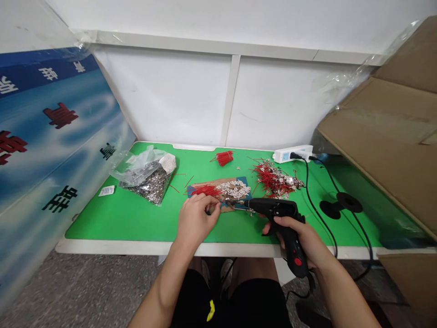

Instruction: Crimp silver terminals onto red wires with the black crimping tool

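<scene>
My right hand (303,239) is closed round the grip of a black soldering gun (282,218), its tip pointing left toward my left hand. My left hand (196,218) is pinched on a small piece at the gun's tip, too small to name. Just beyond my hands a brown card (225,189) carries loose red wires (205,190) and small silver metal tabs (235,187). All of it lies on a green mat (136,216).
A clear bag of metal parts (146,175) lies at the left with a small white label (106,191) beside it. A bundle of red wires (224,157), a pile of wired tabs (276,177), a white power strip (293,153), black cables and a black stand (339,205) sit behind and right. A cardboard box (392,136) leans at the right.
</scene>
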A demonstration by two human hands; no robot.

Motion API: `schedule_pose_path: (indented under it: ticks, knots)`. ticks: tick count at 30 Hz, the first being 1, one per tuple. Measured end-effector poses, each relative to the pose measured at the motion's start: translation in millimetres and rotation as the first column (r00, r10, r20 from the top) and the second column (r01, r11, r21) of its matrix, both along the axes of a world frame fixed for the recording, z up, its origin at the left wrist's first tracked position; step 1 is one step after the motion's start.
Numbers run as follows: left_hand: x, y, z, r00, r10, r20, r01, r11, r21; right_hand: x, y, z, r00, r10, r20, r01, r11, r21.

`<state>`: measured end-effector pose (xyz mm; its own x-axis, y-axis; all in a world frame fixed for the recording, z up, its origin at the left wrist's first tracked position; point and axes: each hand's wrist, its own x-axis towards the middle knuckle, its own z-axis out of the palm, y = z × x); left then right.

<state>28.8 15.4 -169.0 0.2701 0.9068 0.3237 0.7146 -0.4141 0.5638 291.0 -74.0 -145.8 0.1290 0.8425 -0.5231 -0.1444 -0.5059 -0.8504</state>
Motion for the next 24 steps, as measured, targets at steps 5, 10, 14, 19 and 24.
schedule_pose_path:
  ticks: [5, 10, 14, 19, 24]
  knots:
    - [0.0, -0.1, 0.6, 1.000, -0.012, -0.001, 0.012, 1.000, 0.001, 1.6, 3.2, 0.7, 0.999, -0.001, -0.050, 0.001, 1.000, 0.004]
    - [-0.7, -0.4, -0.1, 1.000, -0.011, -0.009, 0.011, 1.000, 0.002, 4.3, 6.9, 2.2, 0.994, -0.014, -0.112, 0.008, 0.999, -0.050]
    - [-1.3, -0.5, -0.8, 1.000, -0.020, -0.004, 0.020, 1.000, 0.001, 5.7, 7.6, 4.4, 0.987, -0.035, -0.158, 0.021, 0.996, -0.092]
    - [-1.2, 0.0, -1.4, 1.000, -0.019, 0.002, 0.019, 1.000, 0.006, 6.9, 8.1, 4.0, 0.989, -0.045, -0.143, 0.030, 0.994, -0.107]
    - [-0.5, 0.4, -1.0, 1.000, -0.017, -0.007, 0.018, 1.000, 0.011, 4.9, 8.6, 6.1, 0.987, -0.051, -0.156, 0.034, 0.994, -0.106]
